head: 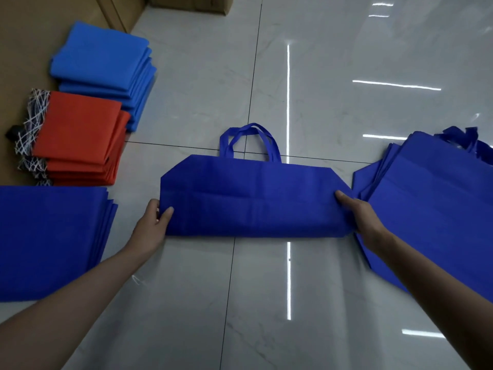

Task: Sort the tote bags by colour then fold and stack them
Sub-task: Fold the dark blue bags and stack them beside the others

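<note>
A dark blue tote bag (253, 198) lies on the tiled floor in the middle, its lower part folded up over itself and its handles (249, 141) pointing away from me. My left hand (154, 225) pinches the bag's left edge, thumb on top. My right hand (360, 214) grips its right edge at the fold. A stack of folded dark blue bags (50, 241) lies at the left. A pile of unfolded dark blue bags (437, 209) lies at the right.
Far left, a stack of folded light blue bags (104, 68) sits behind a stack of folded red bags (80, 140) with netted edges. Cardboard boxes (186, 2) stand at the top. Glossy floor tiles (266, 303) stretch out in front of me.
</note>
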{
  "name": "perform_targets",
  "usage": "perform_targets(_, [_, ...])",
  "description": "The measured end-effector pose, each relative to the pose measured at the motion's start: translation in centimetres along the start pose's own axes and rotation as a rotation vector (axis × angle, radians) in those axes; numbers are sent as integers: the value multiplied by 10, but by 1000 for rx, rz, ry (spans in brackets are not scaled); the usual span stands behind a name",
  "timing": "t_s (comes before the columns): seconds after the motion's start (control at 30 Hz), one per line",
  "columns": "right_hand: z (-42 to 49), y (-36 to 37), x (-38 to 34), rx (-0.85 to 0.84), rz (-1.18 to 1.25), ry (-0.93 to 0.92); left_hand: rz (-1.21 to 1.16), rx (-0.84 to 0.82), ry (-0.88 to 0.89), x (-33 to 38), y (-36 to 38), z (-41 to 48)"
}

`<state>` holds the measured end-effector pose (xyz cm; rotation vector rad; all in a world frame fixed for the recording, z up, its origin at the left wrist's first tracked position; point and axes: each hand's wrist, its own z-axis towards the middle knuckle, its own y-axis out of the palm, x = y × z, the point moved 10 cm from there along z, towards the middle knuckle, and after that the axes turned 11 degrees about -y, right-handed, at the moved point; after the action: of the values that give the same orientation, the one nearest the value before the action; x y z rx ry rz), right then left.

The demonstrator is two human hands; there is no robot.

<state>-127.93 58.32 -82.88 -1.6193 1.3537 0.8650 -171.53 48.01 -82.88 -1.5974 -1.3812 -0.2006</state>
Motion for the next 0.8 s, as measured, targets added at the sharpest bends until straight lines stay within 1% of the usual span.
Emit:
perform_targets(0.07, [-3, 6, 5, -51, 29, -11, 109, 53, -47, -7, 3, 3])
perform_targets(0.13, [-3, 2, 7, -25, -68, -67, 201, 116, -84, -10, 4, 6])
perform_targets(0.2, [0, -6, 4, 66, -302, -153, 252, 152, -128, -12, 5, 7])
perform_targets(0.3, [3, -4, -7, 200, -673, -249, 245, 178, -153, -17, 6, 2])
perform_targets(0.37, [7, 2, -11, 236, -880, -240, 264, 204, -135, -21, 4, -1])
perform_targets(0.4, [11, 4, -7, 231, -938, -200, 297, 217, -117, -23, 2, -2])
perform_targets(0.47, [15, 5, -2, 241, -966, -117, 357, 237, -88, -27, -2, -5])
perform_targets(0.5, [14, 6, -3, 255, -966, -105, 369, 243, -83, -29, -3, -6])
perform_targets(0.53, [12, 7, -5, 271, -972, -114, 377, 250, -84, -30, -3, -8])
perform_targets(0.6, [1, 14, -10, 282, -1022, -194, 398, 283, -96, -28, -5, -14])
perform_targets(0.67, [-12, 23, -8, 264, -1070, -274, 442, 405, -77, -17, -12, -24])
perform_targets(0.73, [-17, 26, 0, 242, -1091, -295, 571, 515, 27, 1, -12, -34])
perform_targets(0.8, [-14, 27, 5, 237, -1122, -293, 673, 523, 218, 24, 6, -39])
